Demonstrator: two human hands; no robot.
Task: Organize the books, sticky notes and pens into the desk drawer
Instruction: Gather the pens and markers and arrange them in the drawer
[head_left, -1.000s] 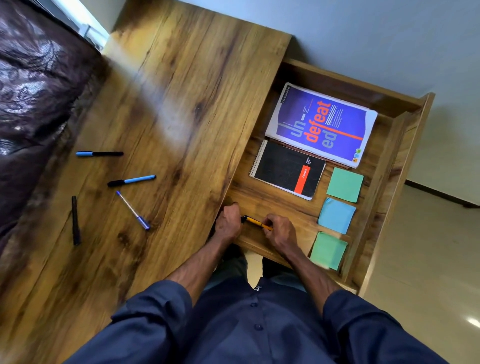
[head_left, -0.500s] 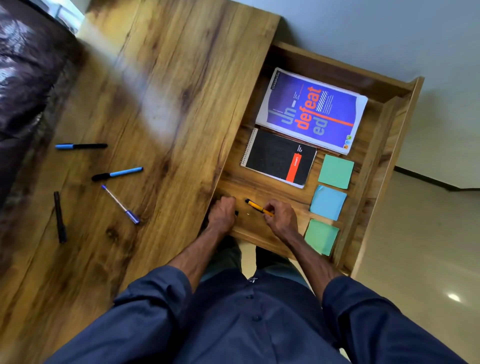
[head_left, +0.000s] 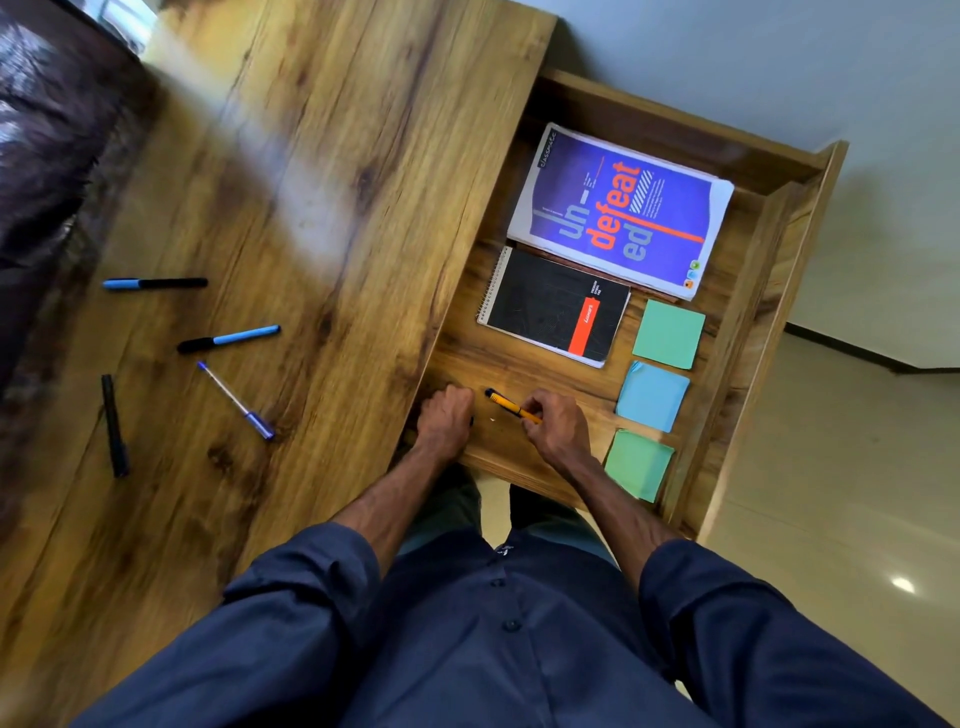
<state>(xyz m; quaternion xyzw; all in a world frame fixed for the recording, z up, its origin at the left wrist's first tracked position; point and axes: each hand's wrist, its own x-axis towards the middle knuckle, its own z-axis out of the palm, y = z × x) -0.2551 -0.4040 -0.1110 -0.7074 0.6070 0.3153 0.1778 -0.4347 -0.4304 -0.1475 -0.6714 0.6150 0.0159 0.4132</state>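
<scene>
Left hand (head_left: 445, 419) off orange pen (head_left: 511, 406)

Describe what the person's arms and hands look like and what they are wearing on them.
Both arms wear dark navy-blue shirt sleeves, rolled or pushed up near the elbows, leaving the forearms bare. The left hand and right hand are bare: no gloves, and no watch, rings or bands visible. The sleeves match a dark navy-blue buttoned shirt.

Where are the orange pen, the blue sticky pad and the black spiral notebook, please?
orange pen (head_left: 506, 406), head view, mid barrel.
blue sticky pad (head_left: 652, 396), head view, centre of top sheet.
black spiral notebook (head_left: 550, 304), head view, middle of cover.
</scene>
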